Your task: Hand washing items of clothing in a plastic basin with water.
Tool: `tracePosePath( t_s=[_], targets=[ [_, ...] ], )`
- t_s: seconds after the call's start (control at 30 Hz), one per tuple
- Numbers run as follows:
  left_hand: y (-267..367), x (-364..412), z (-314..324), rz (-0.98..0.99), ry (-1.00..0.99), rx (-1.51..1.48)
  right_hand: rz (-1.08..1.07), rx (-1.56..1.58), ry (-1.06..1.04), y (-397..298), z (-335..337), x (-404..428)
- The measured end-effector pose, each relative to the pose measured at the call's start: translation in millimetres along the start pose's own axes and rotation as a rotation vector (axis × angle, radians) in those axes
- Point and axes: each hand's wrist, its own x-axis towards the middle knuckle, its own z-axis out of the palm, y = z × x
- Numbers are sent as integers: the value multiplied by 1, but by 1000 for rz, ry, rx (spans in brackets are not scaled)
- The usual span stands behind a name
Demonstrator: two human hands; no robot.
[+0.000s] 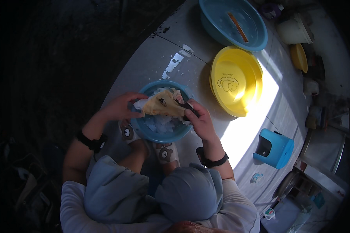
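A tan cloth item (164, 103) with a small black print, a white end and a pinkish ruffled edge is spread above a blue basin (143, 132). Thumb and fingers of my left hand (122, 106) hold its white left end from both sides. At the other end, my right hand (201, 118) pinches the tan cloth along with a dark piece. Pale, wet-looking material (160, 125) fills the basin below; its exact kind is unclear. The basin stands on the tiled floor in front of my feet.
A yellow basin (236, 78) stands to the right, beside a larger blue tub (221, 35) with an orange-brown strip (237, 26) in it. A blue plastic stool (277, 148) is farther right. Water (173, 62) wets the floor ahead. Buckets and containers line the right side.
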Motion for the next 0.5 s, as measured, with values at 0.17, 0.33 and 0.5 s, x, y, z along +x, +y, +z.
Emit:
tracePosePath(
  t_s=[0.17, 0.33, 0.5],
  targets=[
    [-24, 12, 28, 374, -91, 155, -110, 80, -198, -14, 25, 12],
    [-15, 27, 40, -188, -25, -56, 106, -461, 91, 44, -13, 20],
    [-19, 31, 101, 141, -5, 804, 520, -1188, -22, 114, 13, 8]
  ],
)
